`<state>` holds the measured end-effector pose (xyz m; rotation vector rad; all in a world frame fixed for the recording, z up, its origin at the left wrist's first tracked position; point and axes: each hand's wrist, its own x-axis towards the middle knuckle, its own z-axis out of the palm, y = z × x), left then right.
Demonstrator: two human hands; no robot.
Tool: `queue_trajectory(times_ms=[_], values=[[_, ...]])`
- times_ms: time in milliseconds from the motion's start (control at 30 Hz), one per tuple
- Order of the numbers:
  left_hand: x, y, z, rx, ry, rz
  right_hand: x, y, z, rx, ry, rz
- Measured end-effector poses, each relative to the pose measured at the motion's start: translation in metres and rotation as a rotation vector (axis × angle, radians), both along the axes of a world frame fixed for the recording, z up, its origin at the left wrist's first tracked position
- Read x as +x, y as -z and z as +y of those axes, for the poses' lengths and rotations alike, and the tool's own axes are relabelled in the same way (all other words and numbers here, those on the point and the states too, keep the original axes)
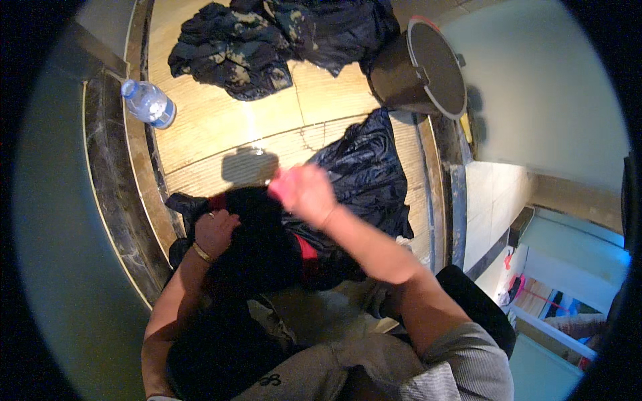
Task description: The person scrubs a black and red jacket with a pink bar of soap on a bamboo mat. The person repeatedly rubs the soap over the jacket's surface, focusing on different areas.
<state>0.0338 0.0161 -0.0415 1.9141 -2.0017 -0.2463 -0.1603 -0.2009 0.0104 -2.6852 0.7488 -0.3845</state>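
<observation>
A wet black garment with red stripes (256, 240) lies spread on the tiled floor before me. My left hand (215, 231) rests on its left part, fingers bent against the cloth; whether they grip it cannot be told. My right hand (308, 193), blurred, is closed around a pink object (283, 186), perhaps a brush or a bar of soap, just above the upper edge of the cloth. Shiny dark wet cloth (361, 170) stretches out to the right, beyond my right hand.
Dark patterned wet cloth (235, 55) is heaped at the far side. A dark bucket (401, 75) stands at the upper right, against a wall. A clear plastic bottle (150, 105) is at the left by the raised stone edge (108, 145).
</observation>
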Motion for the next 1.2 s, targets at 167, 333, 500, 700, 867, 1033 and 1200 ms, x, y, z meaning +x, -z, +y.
queue_trajectory(times_ms=[167, 333, 500, 700, 867, 1033, 1200], values=[[0.0, -0.012, -0.017, 0.056, -0.144, 0.038, -0.072, 0.019, -0.166, -0.151, 0.434, 0.288], [-0.034, -0.045, -0.077, -0.026, -0.212, 0.08, -0.076, 0.005, -0.198, 0.75, 0.672, -0.114], [-0.044, -0.026, -0.096, 0.244, -0.117, 0.083, -0.068, 0.013, -0.21, 0.475, 0.496, 0.382], [-0.055, -0.038, -0.101, 0.39, 0.008, -0.027, -0.078, -0.001, -0.213, 0.277, 0.226, 0.542], [-0.055, -0.021, -0.093, 0.267, 0.018, 0.12, -0.084, -0.008, -0.203, 0.276, 0.312, 0.501], [-0.029, -0.029, -0.103, 0.017, -0.067, 0.464, -0.09, -0.025, -0.187, 0.12, 0.458, 0.297], [0.023, -0.06, -0.117, -0.343, -0.377, 1.074, -0.098, -0.065, -0.174, 0.42, 0.553, -0.405]])
